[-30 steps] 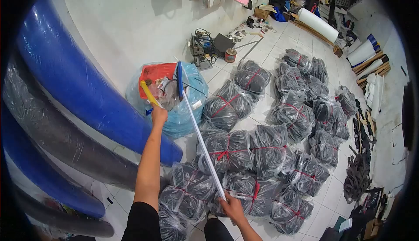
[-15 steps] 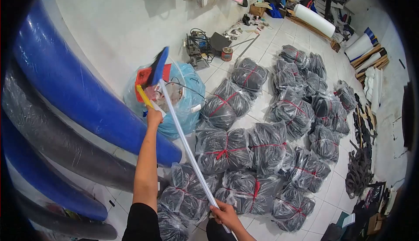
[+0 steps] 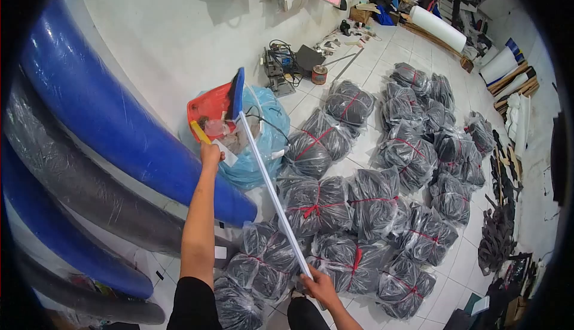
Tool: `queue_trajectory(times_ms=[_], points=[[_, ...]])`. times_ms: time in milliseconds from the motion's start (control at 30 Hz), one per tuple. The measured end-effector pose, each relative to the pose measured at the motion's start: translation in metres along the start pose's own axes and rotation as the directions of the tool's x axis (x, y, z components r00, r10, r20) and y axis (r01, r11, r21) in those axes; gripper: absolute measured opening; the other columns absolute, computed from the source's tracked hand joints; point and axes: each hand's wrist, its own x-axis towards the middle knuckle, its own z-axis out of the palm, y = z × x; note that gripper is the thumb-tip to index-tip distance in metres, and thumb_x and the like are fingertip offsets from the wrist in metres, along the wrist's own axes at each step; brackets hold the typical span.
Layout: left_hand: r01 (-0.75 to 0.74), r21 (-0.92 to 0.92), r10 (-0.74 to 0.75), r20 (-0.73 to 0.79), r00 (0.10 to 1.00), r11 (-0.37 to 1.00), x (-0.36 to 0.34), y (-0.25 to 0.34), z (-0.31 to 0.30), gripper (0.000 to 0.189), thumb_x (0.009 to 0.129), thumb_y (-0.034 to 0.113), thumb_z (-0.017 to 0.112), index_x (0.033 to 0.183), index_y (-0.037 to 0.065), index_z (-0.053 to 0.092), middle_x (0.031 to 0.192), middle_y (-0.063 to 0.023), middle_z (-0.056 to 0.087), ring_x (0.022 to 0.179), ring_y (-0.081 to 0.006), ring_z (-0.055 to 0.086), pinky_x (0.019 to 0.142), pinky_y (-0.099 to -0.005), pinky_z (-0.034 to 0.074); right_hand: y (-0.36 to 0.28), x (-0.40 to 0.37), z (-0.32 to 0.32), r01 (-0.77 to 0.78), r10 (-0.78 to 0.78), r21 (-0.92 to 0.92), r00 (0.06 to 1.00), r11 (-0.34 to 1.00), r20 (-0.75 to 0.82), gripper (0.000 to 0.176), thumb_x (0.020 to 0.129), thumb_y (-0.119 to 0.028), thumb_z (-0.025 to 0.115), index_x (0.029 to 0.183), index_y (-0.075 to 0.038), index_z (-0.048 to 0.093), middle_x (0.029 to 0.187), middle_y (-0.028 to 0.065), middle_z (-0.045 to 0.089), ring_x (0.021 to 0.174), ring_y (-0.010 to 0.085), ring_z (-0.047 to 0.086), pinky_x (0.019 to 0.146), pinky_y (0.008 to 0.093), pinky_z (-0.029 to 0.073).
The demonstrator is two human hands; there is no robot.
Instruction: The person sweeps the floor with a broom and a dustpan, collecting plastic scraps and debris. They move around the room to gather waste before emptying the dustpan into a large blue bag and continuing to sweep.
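My left hand [image 3: 211, 155] is closed around the yellow handle of a red dustpan [image 3: 202, 107], held over a big light-blue plastic bag [image 3: 248, 168]. A white piece [image 3: 225, 152] sticks out beside that hand's fingers. In my right hand [image 3: 318, 288] is the lower end of the long silvery pole of a broom [image 3: 272, 195]. The blue broom head, with dark bristles, is up at the dustpan's right edge. Greyish debris and clear plastic scraps show below the dustpan, in the bag's mouth.
Long plastic-wrapped rolls, blue [image 3: 137, 133] and dark grey [image 3: 89, 174], lean along the left. Several dark bundles tied with red string [image 3: 317, 204] cover the tiled floor [image 3: 451, 270]. By the wall stand a machine with cables [image 3: 278, 67] and a can [image 3: 319, 75].
The dustpan has turned so that more of its red pan shows. The broom head has shifted right to the pan's edge, and the view has moved slightly.
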Motion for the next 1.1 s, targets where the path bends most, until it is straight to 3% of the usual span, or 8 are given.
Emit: queue_trajectory(times_ms=[167, 233, 333, 567, 667, 733, 1000, 1100], points=[[-0.116, 0.125, 0.113, 0.031, 0.993, 0.985, 0.003, 0.034, -0.009, 0.053, 0.076, -0.003, 0.040, 0.128, 0.000, 0.030, 0.068, -0.0143, 0.055, 0.045, -0.0207, 0.056, 0.038, -0.0330, 0.047, -0.012, -0.001, -0.003, -0.036, 0.016, 0.218, 0.996, 0.975, 0.090, 0.039, 0.090, -0.016, 0.058, 0.127, -0.010, 0.052, 0.055, -0.0038, 0.043, 0.045, 0.0046, 0.040, 0.040, 0.0221, 0.031], [-0.210, 0.465, 0.214, 0.044, 0.976, 0.860, -0.008, 0.056, -0.011, 0.061, 0.077, 0.002, 0.043, 0.136, -0.002, 0.026, 0.068, -0.0205, 0.060, 0.050, -0.0268, 0.060, 0.048, -0.0397, 0.049, -0.020, -0.005, 0.000, -0.037, -0.004, 0.316, 0.992, 0.948, 0.129, 0.041, 0.090, -0.016, 0.057, 0.129, -0.010, 0.050, 0.057, -0.0038, 0.042, 0.044, 0.0049, 0.038, 0.039, 0.0224, 0.030], [-0.326, 0.623, 0.339, 0.102, 0.935, 0.711, -0.012, 0.074, -0.018, 0.066, 0.077, 0.005, 0.045, 0.138, -0.005, 0.022, 0.070, -0.0265, 0.061, 0.061, -0.0359, 0.063, 0.060, -0.0456, 0.049, -0.016, -0.012, 0.008, -0.092, 0.032, 0.380, 0.986, 0.921, 0.163, 0.042, 0.090, -0.015, 0.057, 0.130, -0.008, 0.048, 0.059, -0.0036, 0.042, 0.044, 0.0051, 0.037, 0.039, 0.0217, 0.030], [-0.415, 0.657, 0.474, 0.099, 0.875, 0.629, -0.020, 0.096, -0.035, 0.068, 0.074, 0.003, 0.045, 0.137, -0.006, 0.023, 0.078, -0.0338, 0.058, 0.074, -0.0459, 0.059, 0.066, -0.0507, 0.046, -0.016, -0.029, 0.011, -0.050, 0.021, 0.326, 0.995, 0.944, 0.093, 0.042, 0.090, -0.015, 0.056, 0.131, -0.009, 0.047, 0.058, -0.0033, 0.043, 0.044, 0.0051, 0.038, 0.039, 0.0215, 0.030], [-0.365, 0.577, 0.416, 0.046, 0.908, 0.731, -0.041, 0.091, -0.055, 0.067, 0.076, 0.000, 0.045, 0.139, -0.003, 0.024, 0.077, -0.0277, 0.060, 0.061, -0.0378, 0.060, 0.055, -0.0446, 0.047, -0.018, -0.040, -0.011, -0.006, -0.015, 0.419, 0.999, 0.908, 0.046, 0.035, 0.089, -0.016, 0.058, 0.122, -0.005, 0.053, 0.058, -0.0024, 0.044, 0.043, 0.0051, 0.038, 0.037, 0.0217, 0.029], [-0.294, 0.028, 0.291, 0.089, 0.953, 0.955, -0.093, 0.100, -0.075, 0.063, 0.081, -0.002, 0.043, 0.141, 0.001, 0.024, 0.068, -0.0052, 0.047, 0.044, -0.0152, 0.047, 0.039, -0.0290, 0.039, -0.013, -0.054, -0.030, 0.039, -0.020, 0.417, 0.999, 0.908, -0.050, 0.036, 0.089, -0.017, 0.059, 0.122, -0.006, 0.052, 0.057, -0.0032, 0.042, 0.042, 0.0049, 0.037, 0.036, 0.0215, 0.028], [-0.002, -0.318, 0.089, 0.260, 0.961, 0.948, -0.278, 0.090, -0.169, 0.062, 0.074, -0.002, 0.044, 0.136, 0.005, 0.037, 0.081, -0.0052, 0.047, 0.054, -0.0102, 0.046, 0.047, -0.0203, 0.040, -0.006, -0.114, -0.094, -0.043, 0.120, 0.252, 0.947, 0.967, -0.297, 0.036, 0.089, -0.016, 0.057, 0.124, -0.009, 0.052, 0.057, -0.0035, 0.042, 0.041, 0.0044, 0.036, 0.036, 0.0208, 0.029], [0.323, -0.350, -0.305, 0.108, 0.946, 0.879, -0.366, 0.100, -0.205, 0.062, 0.071, 0.002, 0.044, 0.133, 0.008, 0.040, 0.086, -0.0093, 0.052, 0.060, -0.0109, 0.049, 0.053, -0.0182, 0.046, 0.013, -0.151, -0.100, -0.111, 0.179, 0.242, 0.943, 0.964, -0.282, 0.035, 0.090, -0.015, 0.056, 0.123, -0.007, 0.051, 0.056, -0.0024, 0.043, 0.041, 0.0054, 0.037, 0.036, 0.0215, 0.030]])
